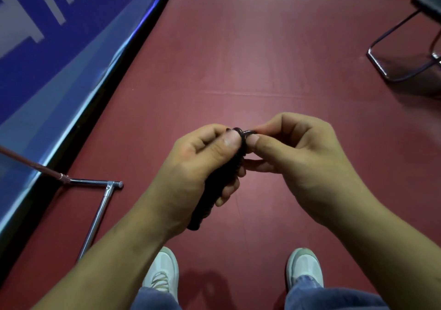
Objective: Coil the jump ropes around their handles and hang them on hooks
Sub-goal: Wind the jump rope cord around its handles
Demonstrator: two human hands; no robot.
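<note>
2 hands hold 1 dark coiled jump rope above a red floor.

The left hand (191, 166) grasps the jump rope (207, 205): its fingers curl around the dark bundle of coils and handles, and its thumb presses near the upper end. The bundle stands tilted, with its lower end toward the left wrist. The right hand (303, 161) pinches a small dark loop of rope (248, 132) at the upper end of the bundle, between thumb and forefinger, touching the left thumb. Both hands are in the air over the floor (262, 59), in front of the person's 2 white shoes (164, 271). A blue banner (59, 59) with a metal support (100, 211) stands at the left. A chair (429, 1) with a thin metal frame stands at the far right, well apart.
</note>
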